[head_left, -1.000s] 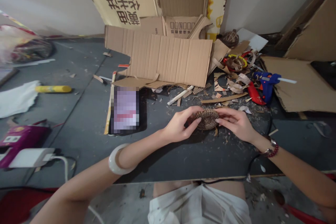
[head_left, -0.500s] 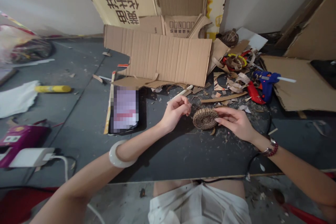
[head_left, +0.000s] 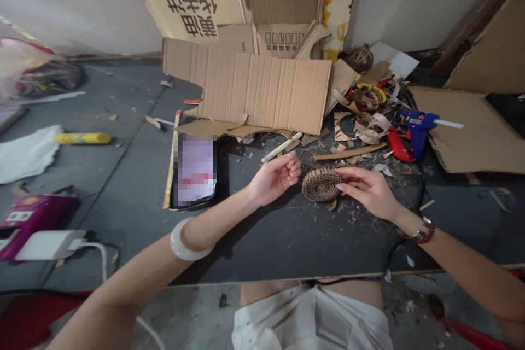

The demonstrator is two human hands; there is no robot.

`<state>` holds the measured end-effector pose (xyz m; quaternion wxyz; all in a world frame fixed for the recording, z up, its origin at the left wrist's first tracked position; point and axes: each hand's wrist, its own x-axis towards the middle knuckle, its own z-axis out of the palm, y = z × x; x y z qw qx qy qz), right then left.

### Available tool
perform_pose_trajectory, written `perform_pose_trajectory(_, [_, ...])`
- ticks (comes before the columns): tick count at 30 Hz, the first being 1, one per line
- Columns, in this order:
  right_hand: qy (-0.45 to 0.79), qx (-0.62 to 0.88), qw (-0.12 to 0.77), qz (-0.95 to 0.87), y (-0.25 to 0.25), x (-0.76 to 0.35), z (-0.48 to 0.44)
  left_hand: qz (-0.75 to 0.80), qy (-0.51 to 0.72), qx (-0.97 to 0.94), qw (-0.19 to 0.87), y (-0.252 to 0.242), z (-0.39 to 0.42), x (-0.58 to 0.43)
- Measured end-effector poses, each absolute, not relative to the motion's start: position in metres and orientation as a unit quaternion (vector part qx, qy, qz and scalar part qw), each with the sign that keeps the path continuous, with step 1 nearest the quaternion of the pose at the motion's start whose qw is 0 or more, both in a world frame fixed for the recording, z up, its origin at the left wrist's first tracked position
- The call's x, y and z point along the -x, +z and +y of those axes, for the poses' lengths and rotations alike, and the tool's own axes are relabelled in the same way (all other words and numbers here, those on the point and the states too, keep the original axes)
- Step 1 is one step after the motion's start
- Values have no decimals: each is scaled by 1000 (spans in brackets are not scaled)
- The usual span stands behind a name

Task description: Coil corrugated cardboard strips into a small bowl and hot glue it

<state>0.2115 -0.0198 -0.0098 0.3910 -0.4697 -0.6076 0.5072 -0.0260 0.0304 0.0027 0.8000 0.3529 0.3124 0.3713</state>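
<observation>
A dark grey worktable (head_left: 287, 246) is littered with cardboard shavings, with a large corrugated cardboard sheet (head_left: 262, 87) lying toward its far side and a blue hot glue gun (head_left: 416, 131) among the scraps to the right. A coiled cardboard disc (head_left: 320, 185) lies on the table between the hands. The right hand (head_left: 369, 191) has its fingers close together, their tips against the disc's right edge; whether they grip it, I cannot tell. The left hand (head_left: 275, 178) is just beside the disc, not touching it, its fingers loosely curled and empty. A white rolled paper stick (head_left: 281, 147) lies just beyond the left hand.
</observation>
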Motion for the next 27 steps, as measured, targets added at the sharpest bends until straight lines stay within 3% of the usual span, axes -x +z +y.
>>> perform_pose_trajectory(20, [512, 468, 399, -600, -12, -211, -20, 305, 366, -385, 791, -7, 27, 27])
perform_pose_trajectory(27, [510, 466, 394, -606, -12, -212, -20, 272, 351, -330, 833, -1, 25, 27])
